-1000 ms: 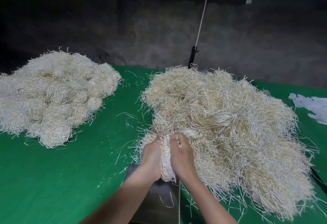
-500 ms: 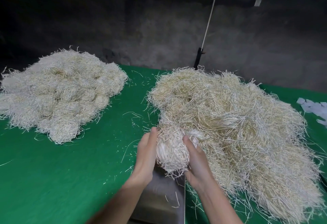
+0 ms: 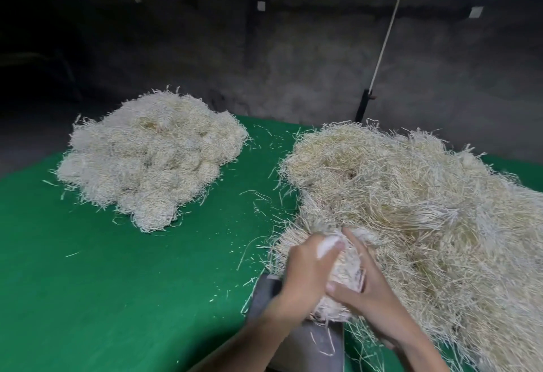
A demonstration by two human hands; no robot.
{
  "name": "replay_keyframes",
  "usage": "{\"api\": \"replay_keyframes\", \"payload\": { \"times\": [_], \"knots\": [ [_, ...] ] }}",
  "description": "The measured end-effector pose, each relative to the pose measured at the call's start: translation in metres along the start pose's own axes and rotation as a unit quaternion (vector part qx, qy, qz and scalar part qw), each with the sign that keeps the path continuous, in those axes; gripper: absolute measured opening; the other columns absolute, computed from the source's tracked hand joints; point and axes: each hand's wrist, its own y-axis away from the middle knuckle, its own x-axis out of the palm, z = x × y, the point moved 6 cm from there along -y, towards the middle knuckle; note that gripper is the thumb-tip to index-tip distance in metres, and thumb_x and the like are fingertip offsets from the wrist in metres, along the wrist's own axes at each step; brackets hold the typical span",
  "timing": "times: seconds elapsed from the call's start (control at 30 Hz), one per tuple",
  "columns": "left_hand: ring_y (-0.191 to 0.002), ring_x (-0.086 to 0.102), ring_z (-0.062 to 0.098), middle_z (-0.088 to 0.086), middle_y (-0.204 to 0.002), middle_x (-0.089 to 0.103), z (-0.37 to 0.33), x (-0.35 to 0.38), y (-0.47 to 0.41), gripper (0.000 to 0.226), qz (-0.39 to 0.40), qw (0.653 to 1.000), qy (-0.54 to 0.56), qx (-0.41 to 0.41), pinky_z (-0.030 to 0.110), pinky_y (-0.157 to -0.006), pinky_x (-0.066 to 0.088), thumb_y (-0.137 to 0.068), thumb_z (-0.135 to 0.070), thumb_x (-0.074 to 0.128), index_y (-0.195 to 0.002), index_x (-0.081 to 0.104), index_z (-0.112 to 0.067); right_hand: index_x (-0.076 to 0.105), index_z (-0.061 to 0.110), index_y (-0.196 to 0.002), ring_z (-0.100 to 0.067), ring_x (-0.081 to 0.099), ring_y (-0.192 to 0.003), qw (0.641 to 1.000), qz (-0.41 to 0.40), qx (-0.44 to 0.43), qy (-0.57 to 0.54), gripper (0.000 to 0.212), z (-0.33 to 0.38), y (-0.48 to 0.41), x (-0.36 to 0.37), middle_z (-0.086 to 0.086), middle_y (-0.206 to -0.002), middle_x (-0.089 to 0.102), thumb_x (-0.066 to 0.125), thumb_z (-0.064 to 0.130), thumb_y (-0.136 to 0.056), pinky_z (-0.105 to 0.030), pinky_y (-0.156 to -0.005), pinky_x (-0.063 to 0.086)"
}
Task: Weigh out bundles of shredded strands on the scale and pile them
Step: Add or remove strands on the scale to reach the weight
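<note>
Squeezing the bundle (image 3: 346, 268) into shape is where things are sitting, both hands wrapping it just above the scale plate (image 3: 320, 345), which is poking out under the wrists. The left hand (image 3: 305, 276) is curling over the bundle's left side. Its fingertips are smeared by motion, so I can't tell how far round they're reaching. The right hand (image 3: 374, 298) is cupping the other side, with the index finger (image 3: 356, 246) lying straight up the far flank and the thumb (image 3: 338, 288) pressing across the front.

My take on doing this bit well:
- The big loose heap (image 3: 426, 195) is touching the back of the right fingers, and strands are trailing off the bundle into it. I'd be teasing those free before anything is resting on the plate, or the reading is going to be off.
- I'd be pressing with the palms, not pinching, since thin strands are probably snapping or sliding out past the fingertips otherwise.
- I'd be setting it down in the middle of the plate, below the thumbs, clear of the heap's edge.

The finished pile (image 3: 155, 160) is waiting well out past the left knuckles on the green cloth (image 3: 117, 283).
</note>
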Motion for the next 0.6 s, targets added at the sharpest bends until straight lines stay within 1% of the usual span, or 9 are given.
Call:
{"api": "replay_keyframes", "payload": {
  "times": [0.1,0.17,0.23,0.3,0.33,0.37,0.43,0.5,0.6],
  "knots": [
    [-0.108,0.052,0.005,-0.014,-0.116,0.056,0.001,-0.002,0.000,0.040,0.010,0.995,0.080,-0.054,0.015,-0.081,0.041,-0.082,-0.057,0.061,-0.115,0.052,-0.037,0.046,0.065,-0.115,-0.011,0.031,-0.132,0.999,-0.041,-0.003,-0.010,0.082,0.005,-0.001,-0.004,0.019,-0.139,0.031,0.088,0.039,-0.049,-0.058,-0.104,0.035],
    [-0.123,0.040,0.007,-0.013,-0.133,0.045,0.006,-0.008,0.010,0.062,0.035,0.971,0.203,-0.117,0.023,-0.099,0.032,-0.066,-0.072,0.064,-0.118,0.042,-0.046,0.047,0.075,-0.096,-0.016,0.029,-0.132,0.995,-0.101,0.003,-0.013,0.070,0.011,0.000,-0.003,0.007,-0.146,0.029,0.082,0.033,-0.052,-0.058,-0.107,0.028],
    [-0.137,0.027,0.012,-0.013,-0.150,0.028,0.019,-0.009,0.026,0.100,0.046,0.942,0.282,-0.178,0.040,-0.110,0.020,-0.052,-0.080,0.070,-0.136,0.028,-0.049,0.046,0.079,-0.080,-0.023,0.036,-0.128,0.988,-0.145,0.013,-0.060,0.067,0.012,0.001,-0.002,-0.008,-0.151,0.024,0.081,0.029,-0.052,-0.053,-0.103,0.031],
    [-0.143,0.017,0.018,-0.012,-0.157,0.015,0.030,-0.010,0.042,0.121,0.063,0.916,0.337,-0.205,0.047,-0.114,0.013,-0.046,-0.072,0.080,-0.146,0.018,-0.044,0.049,0.075,-0.086,-0.031,0.038,-0.130,0.986,-0.140,0.012,-0.094,0.068,0.011,-0.002,0.008,-0.013,-0.152,0.023,0.083,0.030,-0.048,-0.055,-0.104,0.029],
    [-0.141,0.022,0.024,-0.003,-0.158,0.015,0.036,-0.009,0.048,0.128,0.076,0.903,0.364,-0.217,0.048,-0.113,0.018,-0.045,-0.063,0.086,-0.149,0.018,-0.033,0.049,0.073,-0.092,-0.031,0.038,-0.131,0.987,-0.132,0.006,-0.093,0.069,0.010,-0.004,0.014,-0.012,-0.152,0.024,0.083,0.033,-0.046,-0.058,-0.106,0.027],
    [-0.134,0.035,0.028,0.007,-0.157,0.019,0.041,-0.009,0.052,0.127,0.080,0.892,0.385,-0.223,0.048,-0.111,0.029,-0.047,-0.053,0.089,-0.150,0.022,-0.021,0.049,0.072,-0.098,-0.030,0.036,-0.132,0.989,-0.121,0.003,-0.084,0.071,0.010,-0.006,0.021,-0.009,-0.152,0.026,0.083,0.037,-0.045,-0.061,-0.106,0.027],
    [-0.113,0.057,0.025,0.019,-0.151,0.030,0.041,-0.016,0.055,0.100,0.049,0.883,0.413,-0.219,0.044,-0.097,0.048,-0.065,-0.032,0.084,-0.145,0.030,-0.008,0.046,0.073,-0.101,-0.025,0.034,-0.134,0.991,-0.114,-0.003,-0.068,0.070,0.009,-0.010,0.036,-0.002,-0.149,0.029,0.081,0.043,-0.048,-0.057,-0.108,0.028],
    [-0.112,0.056,0.023,0.014,-0.152,0.029,0.045,-0.028,0.053,0.084,0.011,0.882,0.411,-0.230,0.038,-0.093,0.051,-0.081,-0.020,0.072,-0.149,0.023,-0.010,0.042,0.077,-0.099,-0.015,0.030,-0.133,0.992,-0.118,-0.012,-0.053,0.066,0.009,-0.016,0.048,0.009,-0.144,0.030,0.078,0.045,-0.053,-0.046,-0.109,0.028],
    [-0.118,0.052,0.033,0.012,-0.152,0.028,0.051,-0.044,0.048,0.085,0.005,0.855,0.454,-0.250,0.042,-0.085,0.052,-0.084,-0.012,0.069,-0.150,0.016,-0.015,0.034,0.077,-0.098,-0.004,0.021,-0.127,0.995,-0.100,0.000,-0.019,0.064,0.006,-0.027,0.065,0.015,-0.140,0.027,0.074,0.050,-0.056,-0.043,-0.110,0.023]
  ]
}}
